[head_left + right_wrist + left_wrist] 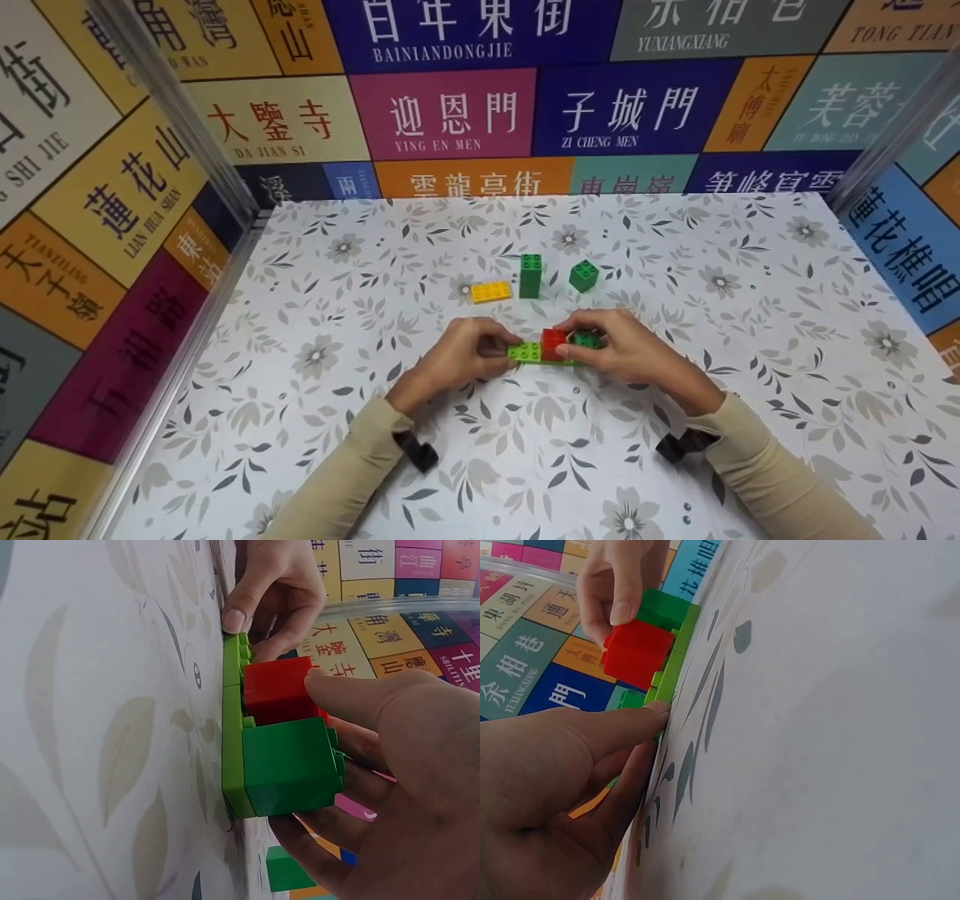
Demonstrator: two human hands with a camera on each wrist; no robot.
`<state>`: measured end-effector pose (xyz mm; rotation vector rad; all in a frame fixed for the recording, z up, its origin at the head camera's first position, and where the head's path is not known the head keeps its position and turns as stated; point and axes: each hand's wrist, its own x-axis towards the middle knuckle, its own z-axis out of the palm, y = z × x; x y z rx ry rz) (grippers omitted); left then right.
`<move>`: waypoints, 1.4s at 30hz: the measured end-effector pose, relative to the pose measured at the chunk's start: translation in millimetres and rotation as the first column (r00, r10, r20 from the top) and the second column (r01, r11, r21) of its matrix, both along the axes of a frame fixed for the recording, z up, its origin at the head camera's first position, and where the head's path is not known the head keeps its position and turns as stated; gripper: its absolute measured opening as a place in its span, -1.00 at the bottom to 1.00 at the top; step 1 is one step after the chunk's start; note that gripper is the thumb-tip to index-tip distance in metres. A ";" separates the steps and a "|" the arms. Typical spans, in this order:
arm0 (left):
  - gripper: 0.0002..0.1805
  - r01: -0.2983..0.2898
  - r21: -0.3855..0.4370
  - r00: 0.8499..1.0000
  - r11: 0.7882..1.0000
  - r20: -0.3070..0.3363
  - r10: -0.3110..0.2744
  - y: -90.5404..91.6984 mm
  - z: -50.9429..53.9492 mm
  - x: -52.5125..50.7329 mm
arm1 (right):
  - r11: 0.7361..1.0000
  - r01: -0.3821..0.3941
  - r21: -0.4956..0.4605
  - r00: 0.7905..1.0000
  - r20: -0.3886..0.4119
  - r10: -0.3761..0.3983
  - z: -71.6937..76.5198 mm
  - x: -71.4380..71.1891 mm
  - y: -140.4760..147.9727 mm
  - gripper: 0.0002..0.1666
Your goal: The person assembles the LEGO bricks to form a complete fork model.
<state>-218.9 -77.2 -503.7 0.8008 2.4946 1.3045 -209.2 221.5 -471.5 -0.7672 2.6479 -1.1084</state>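
Note:
A light green toy-brick base (525, 351) lies on the table, and a seam across it shows in the right wrist view. My left hand (472, 349) pinches its left end between thumb and fingers. Between my right hand's (626, 349) thumb and fingers is a red brick (277, 690), held at the middle of the base; whether it is fully pressed down I cannot tell. On the right end of the base sits a dark green brick (289, 769), partly hidden by the right hand in the head view.
Beyond the hands stand a tall green brick stack (530, 277) and a smaller green brick (583, 276). A flat yellow brick (490, 292) lies to their left. The flower-patterned table (315, 435) meets panels with lettering (442, 112) at the back and sides.

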 end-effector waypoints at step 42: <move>-0.64 -0.009 0.014 1.000 1.000 -0.010 0.009 -0.4 -2.7 -1.4 | 1.000 -0.008 0.001 1.000 -0.006 0.008 -0.4 -1.3 -2.3 -0.72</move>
